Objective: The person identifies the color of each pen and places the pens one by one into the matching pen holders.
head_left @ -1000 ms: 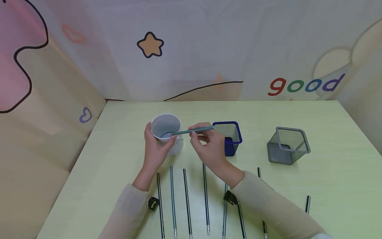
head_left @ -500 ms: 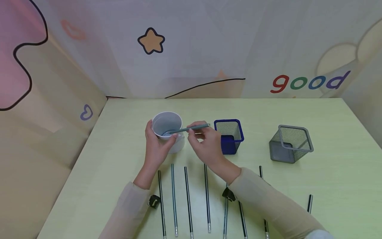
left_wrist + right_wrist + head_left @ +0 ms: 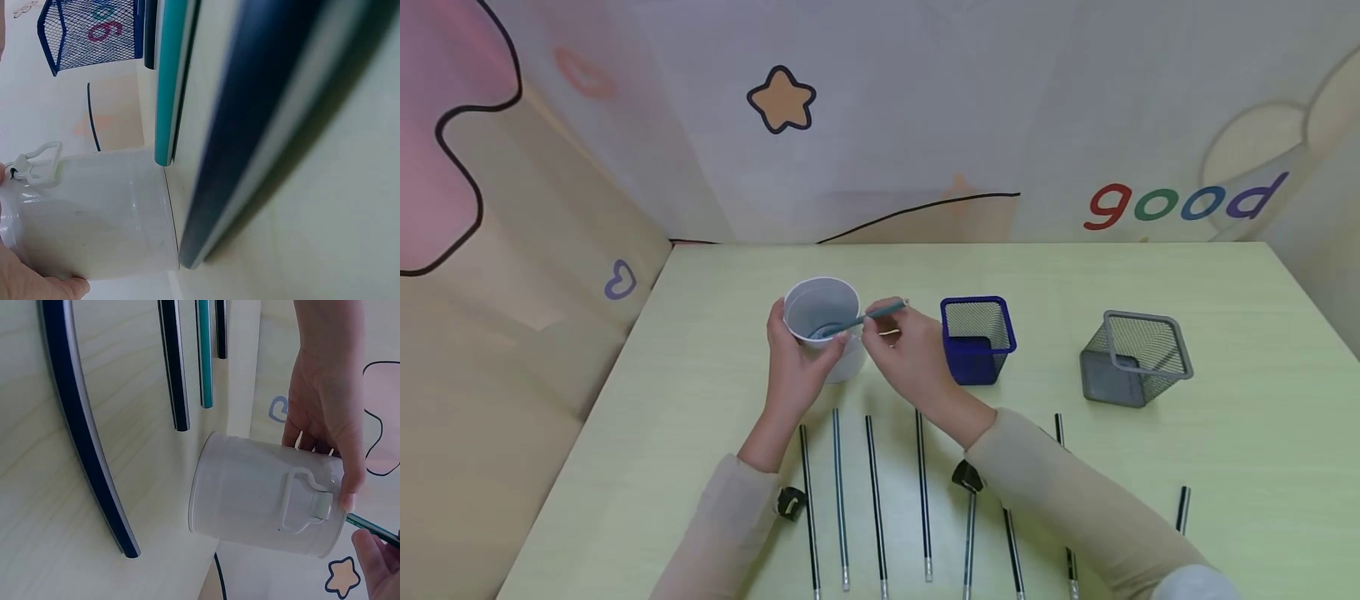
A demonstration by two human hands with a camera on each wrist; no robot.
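My left hand (image 3: 797, 367) grips a white cup (image 3: 847, 367) near its rim, fingers on the far left side and thumb at the front. A handle with a clip-like piece shows on the cup's side in the right wrist view. My right hand (image 3: 913, 354) pinches a teal pencil (image 3: 852, 322) between thumb and fingers. The pencil slants down to the left over the rim, its lower end inside the cup. In the right wrist view, the left hand (image 3: 328, 400) covers part of the rim, and the pencil (image 3: 375, 529) leads from the rim to the right thumb.
Several dark and teal pencils, among them a dark striped one (image 3: 876, 500), lie in a row in front of the cup. A blue mesh basket (image 3: 977, 371) stands right of the cup, a grey mesh basket (image 3: 1112, 387) farther right. A printed backdrop (image 3: 910, 125) rises behind the table.
My right hand has moved left toward the cup, and less of the pencil sticks out past its fingers. The left hand still holds the cup. The head view has shifted slightly.
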